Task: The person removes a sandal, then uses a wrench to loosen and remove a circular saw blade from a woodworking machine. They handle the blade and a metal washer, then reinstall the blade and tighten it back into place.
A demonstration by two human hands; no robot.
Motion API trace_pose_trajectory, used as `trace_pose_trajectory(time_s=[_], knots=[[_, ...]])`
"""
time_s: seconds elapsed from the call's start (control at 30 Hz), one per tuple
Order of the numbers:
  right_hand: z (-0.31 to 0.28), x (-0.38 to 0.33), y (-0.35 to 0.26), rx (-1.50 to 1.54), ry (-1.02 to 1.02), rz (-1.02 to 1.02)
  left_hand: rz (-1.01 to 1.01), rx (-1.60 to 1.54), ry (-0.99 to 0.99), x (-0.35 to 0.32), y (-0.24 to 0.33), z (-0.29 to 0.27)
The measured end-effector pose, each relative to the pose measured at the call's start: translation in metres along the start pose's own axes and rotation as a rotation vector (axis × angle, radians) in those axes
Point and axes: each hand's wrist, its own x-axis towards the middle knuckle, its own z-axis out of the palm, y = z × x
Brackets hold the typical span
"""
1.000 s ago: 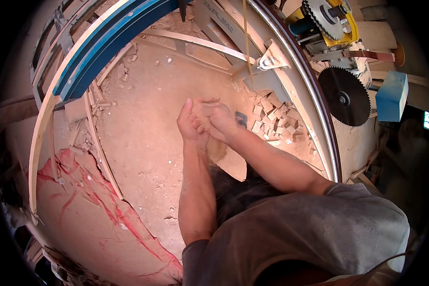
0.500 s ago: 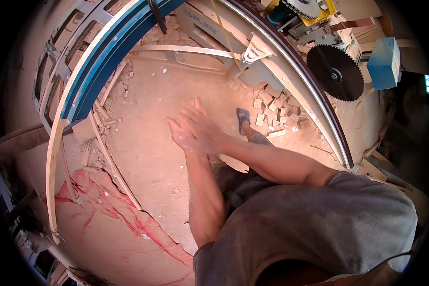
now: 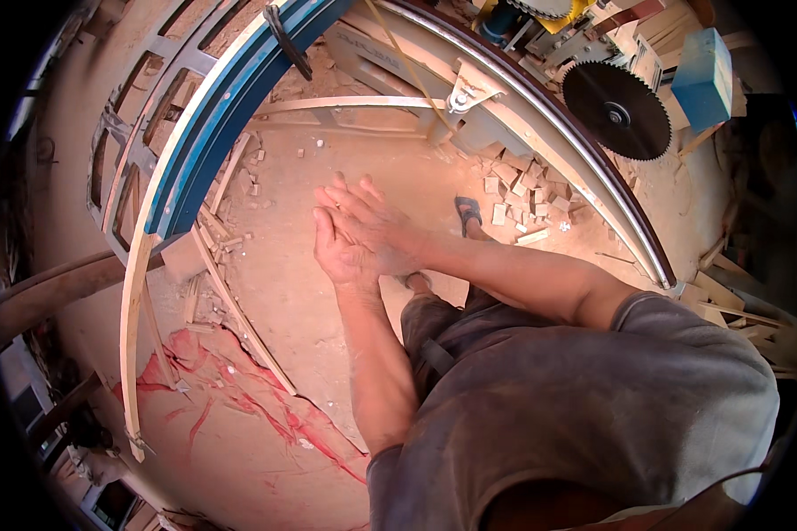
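I see both hands pressed together in the middle of the head view, above the sawdust-covered floor (image 3: 328, 292). My left hand (image 3: 341, 252) is upright with its palm turned inward, and my right hand (image 3: 372, 226) lies flat against it, fingers (image 3: 350, 190) stretched out and pointing to the upper left. Both hands are flat and spread, palm against palm; I see nothing between them.

Below the hands my grey trousers and shirt fill the lower right. A foot in a blue sandal (image 3: 468, 212) stands on the floor just right of the hands, and a second foot (image 3: 416, 283) shows just below my right forearm.

A heap of small wood offcuts (image 3: 514, 190) lies near the sandal, towards the curved dark rail (image 3: 584, 168) that sweeps from the top down the right side. Beyond that rail a circular saw blade (image 3: 617, 111) sits near the upper right, with a blue box (image 3: 704, 66) beside it. On the left a curved blue frame (image 3: 212, 124) arches up, with a pale bent wooden strip (image 3: 137, 292) along its outer side. Red stains (image 3: 239, 398) mark the floor at the lower left.
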Motion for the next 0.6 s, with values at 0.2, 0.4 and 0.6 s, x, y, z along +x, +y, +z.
trace_pose_trajectory(time_s=[0.2, 0.4, 0.6], knots=[[-0.023, 0.007, 0.007, -0.014, -0.221, -0.099, -0.007, 0.657, 0.092, -0.004, 0.029, 0.004], [-0.029, 0.014, -0.063, 0.104, -0.071, -0.239, -0.208, -0.061, 0.431, 0.025, 0.066, -0.067], [-0.001, 0.016, 0.017, 0.228, 0.076, 0.164, -0.292, -0.01, 0.113, 0.005, 0.044, 0.033]])
